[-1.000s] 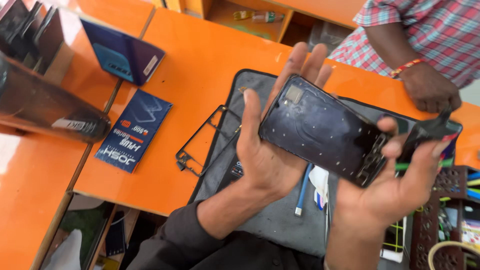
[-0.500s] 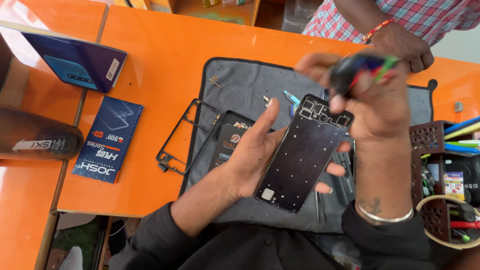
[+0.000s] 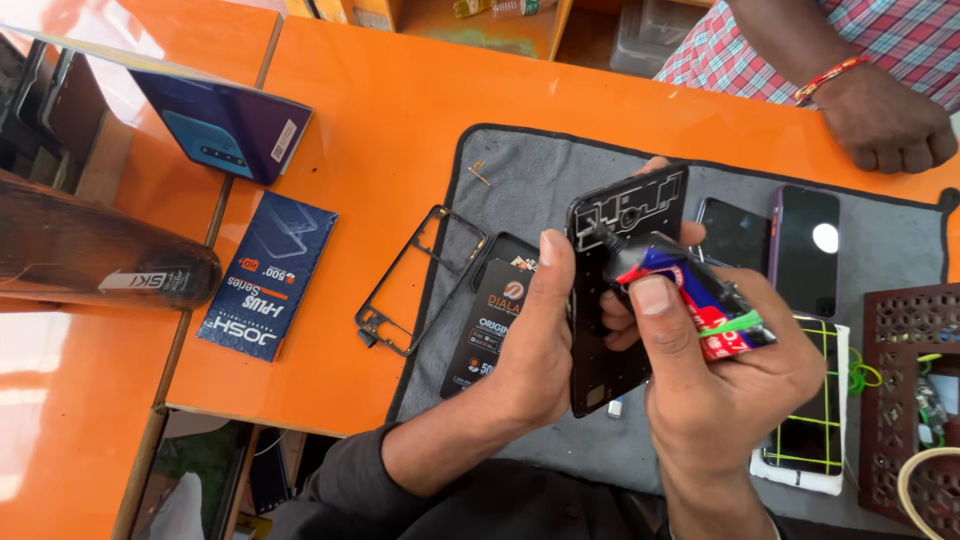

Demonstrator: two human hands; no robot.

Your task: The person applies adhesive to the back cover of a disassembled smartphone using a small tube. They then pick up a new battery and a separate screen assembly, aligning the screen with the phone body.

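- Far left: dark glossy display case [image 3: 90,260] at the counter edge, with a purple-blue phone box [image 3: 225,125] above it and a flat blue accessory packet [image 3: 268,275] on the orange tabletop [image 3: 380,120].
- Thin black plastic phone bezel [image 3: 415,280] lies half on the grey work mat [image 3: 530,175], half on the orange. Apart from my hands.
- Black retail card pack [image 3: 495,315] sits on the mat just beside my left hand [image 3: 535,350].
- Left hand closed on the black phone mid-frame panel [image 3: 620,280], thumb on the front face, fingers behind. Panel is held upright above the mat, slightly tilted; moulded cut-outs show near the top edge, surface dull with pale smudges.
- Right hand [image 3: 730,385] gripping a small red-and-blue adhesive tube bound with a green rubber band [image 3: 700,300]; its black nozzle touches the panel near the upper left edge.
- Risk, as I judge it: too hard a squeeze would flood glue past the rim into the cut-outs. A loose left grip could let the panel twist and smear the bead.
- Right of the panel: two dark-screened phones [image 3: 805,250] lie flat on the mat, near enough for a drip to reach.
- Another person's hand [image 3: 885,125] rests on the counter, top right.
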